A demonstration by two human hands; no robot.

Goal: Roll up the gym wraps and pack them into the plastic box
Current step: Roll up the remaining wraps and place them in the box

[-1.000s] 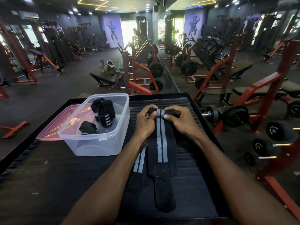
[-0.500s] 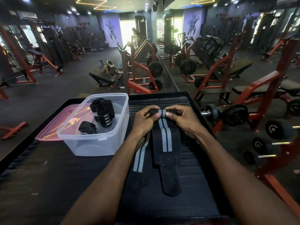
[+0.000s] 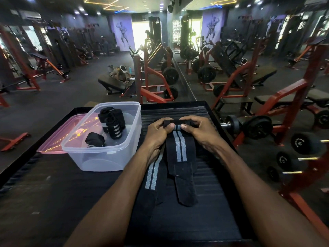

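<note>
From my head camera, I look down at a black ribbed platform (image 3: 210,189) in a gym. Both my bare forearms reach forward over it.

My left hand (image 3: 157,133) and my right hand (image 3: 201,130) meet at the far end of a black gym wrap with two grey stripes (image 3: 179,150). Each hand is clenched on the rolled far end of that wrap: thumbs press on top, fingers curl around behind it. The small tight roll sits between my thumbs, and the rest of the wrap runs flat toward me along the platform, ending in a plain black tab.

A second striped wrap (image 3: 152,173) lies flat just beside the first, on its left, partly under my left wrist and touching the first wrap along its edge.

To the left of my hands stands a clear plastic box (image 3: 106,157), open at the top, on the same platform. Inside it are rolled black wraps (image 3: 112,122): a cluster standing near the far side, one showing grey stripes, and a smaller black roll (image 3: 94,139) lying nearer to me.

A pink translucent lid (image 3: 58,138) lies flat on the box's left side, partly behind it.

Beyond the platform are red weight benches and racks. To my right, a dumbbell rack (image 3: 292,150) holds black dumbbells.
</note>
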